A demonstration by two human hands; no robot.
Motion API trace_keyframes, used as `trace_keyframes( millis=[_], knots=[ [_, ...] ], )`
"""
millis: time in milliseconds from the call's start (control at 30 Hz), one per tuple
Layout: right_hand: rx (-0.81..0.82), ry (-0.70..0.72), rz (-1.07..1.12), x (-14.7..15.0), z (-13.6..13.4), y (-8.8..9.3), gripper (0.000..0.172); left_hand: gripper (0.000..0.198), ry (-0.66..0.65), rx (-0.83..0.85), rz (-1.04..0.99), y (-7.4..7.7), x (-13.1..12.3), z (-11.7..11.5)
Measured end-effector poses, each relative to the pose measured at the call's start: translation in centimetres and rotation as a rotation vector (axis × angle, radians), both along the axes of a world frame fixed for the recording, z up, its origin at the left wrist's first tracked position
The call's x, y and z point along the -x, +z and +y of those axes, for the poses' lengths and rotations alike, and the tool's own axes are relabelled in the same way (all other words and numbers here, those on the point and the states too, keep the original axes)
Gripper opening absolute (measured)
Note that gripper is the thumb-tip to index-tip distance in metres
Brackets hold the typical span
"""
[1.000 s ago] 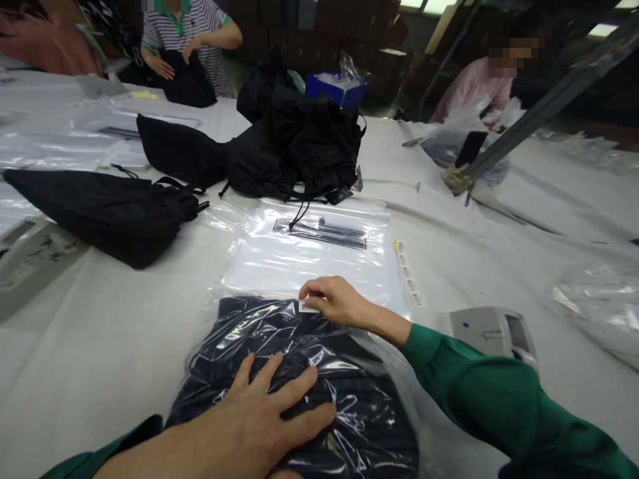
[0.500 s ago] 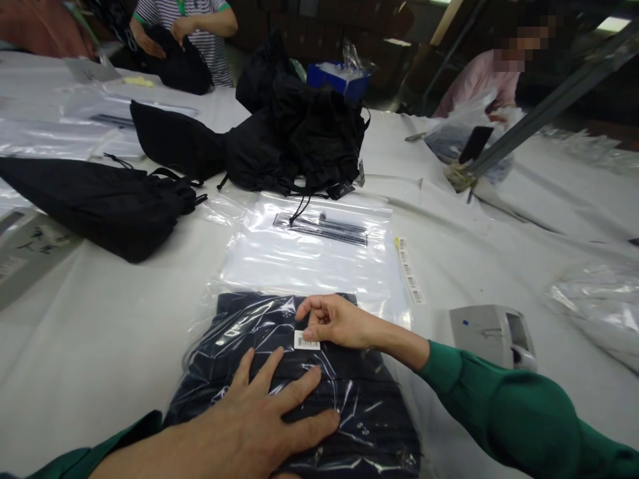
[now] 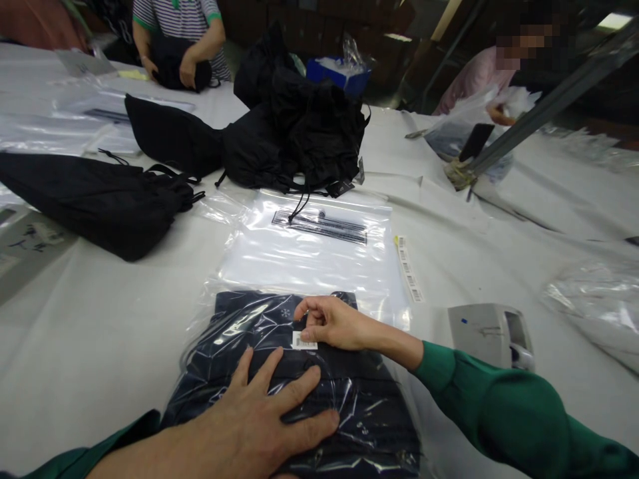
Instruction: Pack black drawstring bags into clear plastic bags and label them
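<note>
A dark folded garment lies in a clear plastic bag in front of me. My left hand rests flat on the bag with its fingers spread, holding nothing. Just beyond it, my right hand has curled fingers, and its thumb is on a small white barcode label at the bag's surface. Whether the label is stuck down fully I cannot tell. Above the garment lies a stack of clear printed bags. To their right is a strip of barcode labels.
Black drawstring bags are heaped at the back, with another black bag at left. A grey-white device sits at right. A slanted metal pole crosses the upper right. Across the table, one person handles black fabric, another handles plastic.
The label and my right hand have shifted very slightly left. My left hand stays put. Across the table, the person in stripes has pushed the black fabric into a lower, compact shape.
</note>
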State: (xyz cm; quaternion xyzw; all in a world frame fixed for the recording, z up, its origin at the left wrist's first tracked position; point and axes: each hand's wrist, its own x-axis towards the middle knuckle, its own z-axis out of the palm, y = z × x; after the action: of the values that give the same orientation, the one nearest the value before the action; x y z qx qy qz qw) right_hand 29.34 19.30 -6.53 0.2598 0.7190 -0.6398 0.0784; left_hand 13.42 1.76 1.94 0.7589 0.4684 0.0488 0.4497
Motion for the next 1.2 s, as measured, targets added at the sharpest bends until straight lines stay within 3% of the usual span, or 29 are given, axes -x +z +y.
trace_keyframes(
  millis=[233, 333, 500, 633, 700, 867, 967, 1033, 1067, 1133, 1200],
  knots=[
    [-0.224, 0.058, -0.007, 0.0, -0.4, 0.1, 0.025, 0.053, 0.070, 0.035, -0.014, 1.0, 0.9, 1.3],
    [-0.318, 0.104, 0.015, 0.1, -0.6, 0.3, 0.021, 0.052, 0.171, -0.006, 0.031, -0.2, 1.6, 2.7],
    [-0.503, 0.178, 0.016, 0.0, -0.6, -0.1, 0.024, 0.060, 0.042, 0.058, 0.077, -2.8, 2.2, 3.5],
    [-0.731, 0.169, 0.047, -1.1, -0.1, 0.5, 0.021, 0.061, 0.038, 0.049, 0.103, -2.9, 2.3, 3.2],
    [-0.705, 0.194, 0.130, -1.7, -0.2, 1.5, 0.027, 0.066, 0.048, 0.038, 0.111, -2.7, 2.2, 3.2],
    [-0.389, 0.461, 0.153, -3.2, -0.8, 4.4, 0.041, 0.071, -0.008, 0.082, 0.006, -2.8, 2.7, 3.3],
    [-0.347, 0.409, 0.034, -5.4, -0.6, 4.6, 0.040, 0.058, 0.041, 0.133, -0.019, -4.2, 4.5, 1.6],
    [-0.394, 0.194, -0.025, -8.2, -0.7, 3.9, 0.041, 0.047, 0.218, 0.116, 0.007, -5.8, 6.5, -0.2],
    [-0.427, 0.032, -0.057, -9.8, -1.0, 3.3, 0.043, 0.045, 0.381, 0.066, 0.025, -6.6, 7.5, -1.2],
    [-0.479, -0.354, -0.150, -13.0, -2.2, 1.6, 0.048, 0.050, 0.823, 0.017, -0.011, -8.1, 9.2, -3.0],
    [-0.433, -0.664, -0.229, -14.9, -3.1, -1.0, 0.045, 0.066, 1.258, 0.187, -0.203, -8.6, 9.5, -4.5]
  ],
)
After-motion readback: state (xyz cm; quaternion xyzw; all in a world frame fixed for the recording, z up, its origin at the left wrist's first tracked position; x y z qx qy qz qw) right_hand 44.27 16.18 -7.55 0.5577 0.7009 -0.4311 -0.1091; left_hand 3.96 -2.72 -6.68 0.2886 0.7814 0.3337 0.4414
